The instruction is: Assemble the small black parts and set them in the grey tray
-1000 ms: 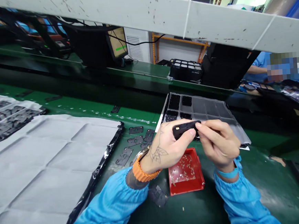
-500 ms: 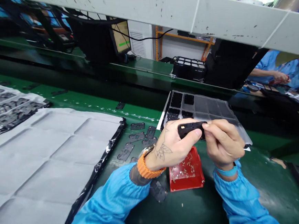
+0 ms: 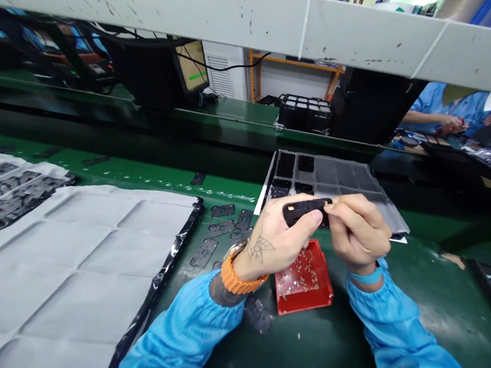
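My left hand [image 3: 277, 232] is closed round a flat black plastic part [image 3: 302, 209], thumb along its near side. A gold-coloured patch shows near the part's left end. At its right end, my right hand [image 3: 359, 226] pinches thumb and forefinger on a tiny gold-coloured piece [image 3: 327, 202], which touches or nearly touches the part. Below the hands sits a red bin [image 3: 305, 304] with many tiny pale gold pieces scattered inside. Several similar black parts [image 3: 204, 253] lie on the green bench left of my wrist, and more [image 3: 258, 315] lie beside the bin.
A black-edged tray with white lining [image 3: 85, 259] fills the left side; another [image 3: 16, 185] behind it holds rows of parts. Ahead is a divided tray [image 3: 342, 176] with some black pieces. A grey beam [image 3: 224, 21] crosses overhead. A co-worker's hands [image 3: 453, 123] show at far right.
The view has shifted slightly, moving the scene a little left. Gold now shows at my right fingertips by the part's right end. Both hands keep their hold.
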`<state>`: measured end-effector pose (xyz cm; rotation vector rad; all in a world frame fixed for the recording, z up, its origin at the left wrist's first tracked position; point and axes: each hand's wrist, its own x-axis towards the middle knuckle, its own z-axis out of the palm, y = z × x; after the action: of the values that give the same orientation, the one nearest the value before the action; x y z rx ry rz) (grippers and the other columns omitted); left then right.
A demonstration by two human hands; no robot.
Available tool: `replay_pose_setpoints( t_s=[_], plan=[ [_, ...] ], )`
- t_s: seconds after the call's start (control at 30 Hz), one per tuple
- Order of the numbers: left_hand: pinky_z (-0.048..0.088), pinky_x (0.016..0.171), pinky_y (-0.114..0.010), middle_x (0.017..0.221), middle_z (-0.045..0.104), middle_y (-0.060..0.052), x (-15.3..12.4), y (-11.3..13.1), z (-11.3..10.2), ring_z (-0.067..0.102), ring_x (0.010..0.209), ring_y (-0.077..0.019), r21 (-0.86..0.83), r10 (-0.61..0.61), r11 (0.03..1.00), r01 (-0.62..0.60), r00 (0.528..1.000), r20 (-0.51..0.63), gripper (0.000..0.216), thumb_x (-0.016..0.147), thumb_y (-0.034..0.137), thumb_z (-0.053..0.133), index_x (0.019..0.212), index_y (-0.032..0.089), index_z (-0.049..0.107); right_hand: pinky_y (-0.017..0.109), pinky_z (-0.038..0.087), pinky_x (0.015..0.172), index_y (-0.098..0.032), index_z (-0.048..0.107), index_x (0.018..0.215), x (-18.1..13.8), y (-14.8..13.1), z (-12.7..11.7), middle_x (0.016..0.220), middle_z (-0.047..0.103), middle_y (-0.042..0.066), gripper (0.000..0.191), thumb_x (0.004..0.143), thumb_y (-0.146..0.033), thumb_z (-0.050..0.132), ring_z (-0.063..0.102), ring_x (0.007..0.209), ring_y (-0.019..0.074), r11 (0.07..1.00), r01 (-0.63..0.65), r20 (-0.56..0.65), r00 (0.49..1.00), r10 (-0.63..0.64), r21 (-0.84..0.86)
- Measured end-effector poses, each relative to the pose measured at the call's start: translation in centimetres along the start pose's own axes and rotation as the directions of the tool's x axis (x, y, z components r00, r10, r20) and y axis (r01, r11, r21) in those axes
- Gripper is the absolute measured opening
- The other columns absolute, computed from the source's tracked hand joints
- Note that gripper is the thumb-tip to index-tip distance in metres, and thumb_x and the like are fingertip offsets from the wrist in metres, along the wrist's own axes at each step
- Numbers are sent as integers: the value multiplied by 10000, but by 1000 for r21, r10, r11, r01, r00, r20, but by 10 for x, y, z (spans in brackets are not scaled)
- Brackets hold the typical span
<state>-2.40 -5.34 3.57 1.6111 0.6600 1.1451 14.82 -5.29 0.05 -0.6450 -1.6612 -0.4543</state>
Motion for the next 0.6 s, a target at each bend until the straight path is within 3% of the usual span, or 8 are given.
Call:
replay_pose_setpoints(
  t_s=[0.17, 0.3, 0.4, 0.47, 0.53, 0.6],
  plan=[
    [417, 456, -200, 541, 554, 37, 2, 0, -5, 498, 455, -86, -40, -53, 998, 53, 999, 11, 239, 929, 330, 631, 966, 105, 702, 378, 596, 730, -242, 700, 1033, 0, 0, -2, 946, 702, 51, 223, 921, -59, 639, 702, 836, 211, 999, -20, 52, 998, 19, 28],
    [410, 465, -202, 553, 551, 43, 3, 6, -15, 494, 462, -84, 44, -32, 998, 35, 998, -61, 222, 920, 333, 640, 953, 119, 685, 414, 592, 772, -236, 656, 1034, 0, -4, -8, 1004, 718, 73, 161, 959, -121, 572, 703, 908, 231, 960, -149, 101, 987, 128, 238],
    [414, 505, -209, 589, 565, 47, 6, 10, -23, 491, 490, -81, 148, 14, 989, -1, 996, -89, 190, 913, 304, 640, 984, 132, 682, 347, 563, 678, -215, 624, 931, -3, -9, -19, 870, 693, 43, 77, 940, -139, 620, 672, 772, 187, 867, -321, 320, 926, 201, 382],
    [431, 547, -217, 651, 599, 41, 8, 10, -26, 508, 526, -84, 182, 39, 983, -23, 996, -82, 176, 898, 278, 642, 1011, 145, 671, 289, 513, 601, -212, 577, 829, -4, -12, -26, 761, 643, 0, 157, 915, -112, 663, 619, 660, 141, 845, -415, 451, 859, 242, 336],
    [457, 599, -227, 740, 644, 24, 11, 7, -26, 551, 588, -95, 197, 56, 979, -46, 997, -45, 168, 878, 267, 650, 1004, 156, 653, 275, 490, 593, -210, 567, 810, -2, -16, -29, 743, 619, -13, 200, 896, -67, 677, 597, 647, 126, 877, -412, 424, 860, 285, 247],
    [478, 655, -242, 827, 684, 3, 12, 2, -21, 600, 671, -115, 231, 76, 970, -76, 997, 9, 161, 869, 272, 649, 987, 162, 648, 311, 514, 662, -208, 629, 900, 2, -20, -28, 827, 649, 16, 166, 888, -50, 681, 626, 742, 155, 933, -314, 320, 915, 247, 177]
  ],
)
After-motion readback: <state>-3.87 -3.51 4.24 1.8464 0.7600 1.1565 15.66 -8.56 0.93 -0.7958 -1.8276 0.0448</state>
